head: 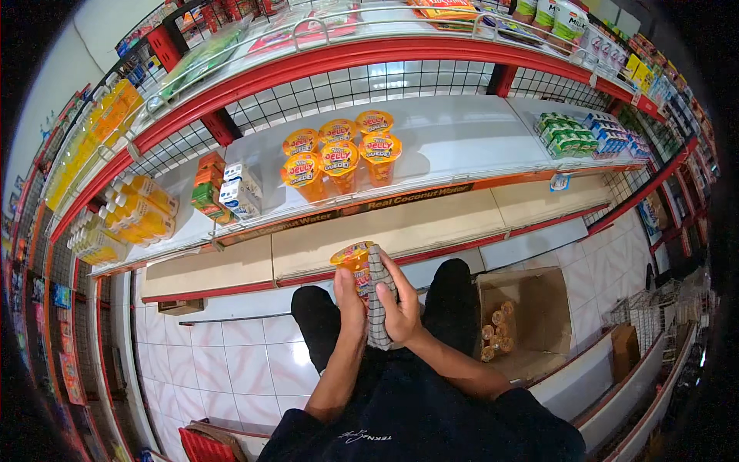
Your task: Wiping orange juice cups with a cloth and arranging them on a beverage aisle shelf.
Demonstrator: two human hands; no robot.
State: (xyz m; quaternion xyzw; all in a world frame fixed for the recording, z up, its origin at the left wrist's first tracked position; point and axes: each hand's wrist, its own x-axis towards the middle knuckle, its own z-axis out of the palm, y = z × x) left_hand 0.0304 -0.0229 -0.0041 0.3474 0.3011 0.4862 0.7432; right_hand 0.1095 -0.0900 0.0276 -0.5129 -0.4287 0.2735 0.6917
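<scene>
My left hand point(350, 297) is wrapped around an orange jelly drink cup point(361, 279) with a printed sealed lid, held upright in front of my body. In my right hand point(403, 309) is a folded grey checked cloth point(378, 306), pressed against the right side of the cup. The cloth covers that side of the cup from view. Beyond my hands, several matching jelly cups point(339, 159) stand grouped in two rows on the white middle shelf point(456, 136).
An open cardboard box point(531, 312) with several more cups point(497, 332) sits on the tiled floor by my right leg. Left along the shelf are small drink cartons point(241, 190) and orange juice bottles point(138, 208). Green milk cartons point(568, 136) stand right. The red upper shelf edge point(369, 49) overhangs.
</scene>
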